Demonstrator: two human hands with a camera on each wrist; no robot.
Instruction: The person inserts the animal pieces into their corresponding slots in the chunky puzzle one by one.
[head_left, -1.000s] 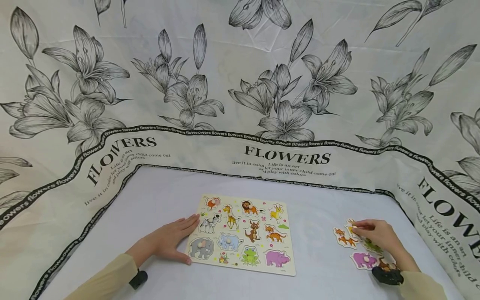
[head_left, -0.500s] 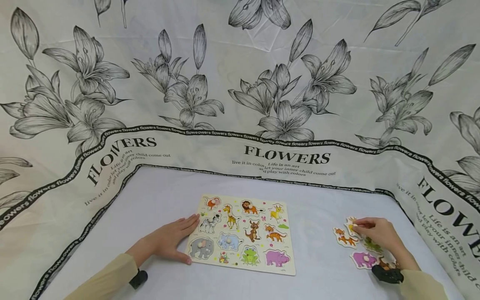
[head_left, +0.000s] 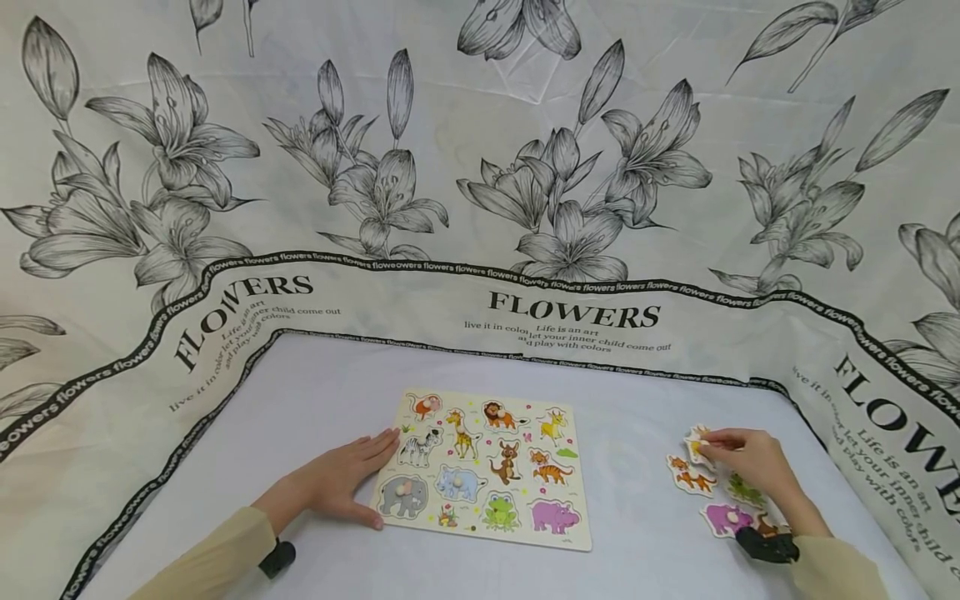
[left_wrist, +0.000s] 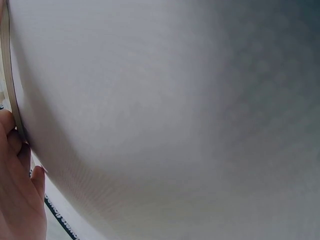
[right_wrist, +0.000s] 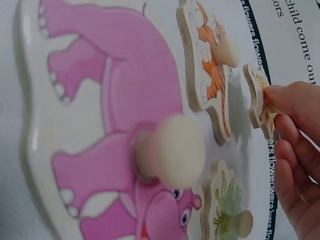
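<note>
Two long sleeves [head_left: 217, 546], soft pale yellow. A small black band [head_left: 276, 558] on each wrist, at 7 and 5 o'clock. Bare hands.

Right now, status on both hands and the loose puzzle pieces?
Left hand flat, fingers on the puzzle board edge. Right hand pinches the yellow piece, tilted up. Tiger piece, hippo piece lie beside it. Nothing blocks the board.
</note>
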